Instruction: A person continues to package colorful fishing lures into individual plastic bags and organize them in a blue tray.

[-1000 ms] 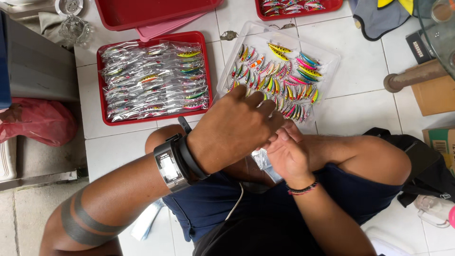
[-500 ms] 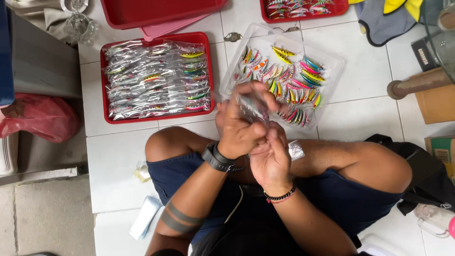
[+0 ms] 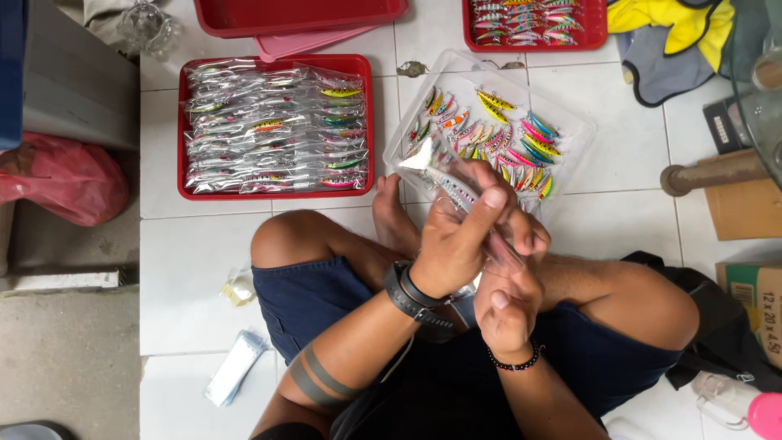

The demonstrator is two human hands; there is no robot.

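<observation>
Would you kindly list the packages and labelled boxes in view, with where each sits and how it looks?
Clear plastic sleeve with silvery lure: held up in both hands.
Clear bagged lures: rows filling the red tray, upper left.
Brown cardboard box: right edge, printed side.
Flat clear packets: floor, lower left.

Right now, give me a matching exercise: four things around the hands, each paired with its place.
Things:
1. bagged lures
2. loose lures
3. lure in clear sleeve
4. pink plastic bag

Places:
A. clear tray, ahead
B. far left, by the wall
C. between left hand and right hand
D. red tray, front left

Pairs: 1-D, 2-A, 3-C, 4-B
</observation>
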